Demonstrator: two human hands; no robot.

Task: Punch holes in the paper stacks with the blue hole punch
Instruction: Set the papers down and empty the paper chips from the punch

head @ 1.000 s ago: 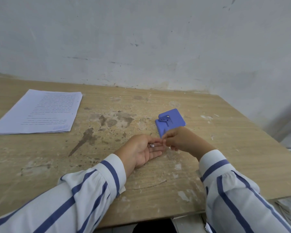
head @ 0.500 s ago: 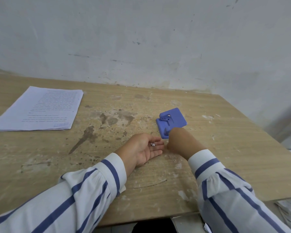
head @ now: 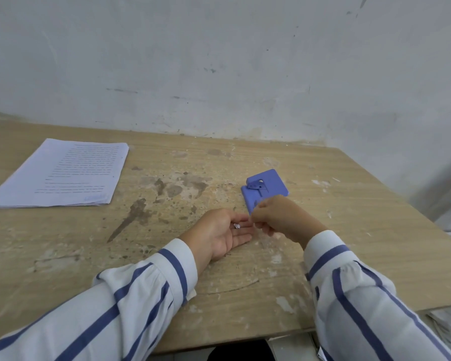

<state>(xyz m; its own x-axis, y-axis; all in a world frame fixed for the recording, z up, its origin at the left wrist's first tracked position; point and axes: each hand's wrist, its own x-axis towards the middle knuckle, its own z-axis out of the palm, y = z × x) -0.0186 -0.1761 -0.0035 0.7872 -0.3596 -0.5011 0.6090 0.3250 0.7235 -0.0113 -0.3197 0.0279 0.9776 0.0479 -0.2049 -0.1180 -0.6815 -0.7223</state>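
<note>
Left hand [head: 220, 231] lies palm-up, relaxed, white paper bits [head: 236, 226] on it; right hand [head: 279, 217] bunches its fingertips alongside, grip unclear. Blue hole punch [head: 267, 186] lies just beyond the right hand, toward the table's [head: 362, 230] far edge.

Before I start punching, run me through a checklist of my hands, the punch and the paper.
1. Left hand free: not ok. It lies palm up on the table with small white paper bits in the palm.
2. Right hand free: cannot tell. Its fingertips are drawn together beside the left fingers, and any bit between them is too small to see.
3. Blue hole punch within reach: ok. It lies on the table just beyond the right hand.
4. Paper stack in the punch: not ok. It lies at the far left of the table, well apart from the punch.
</note>
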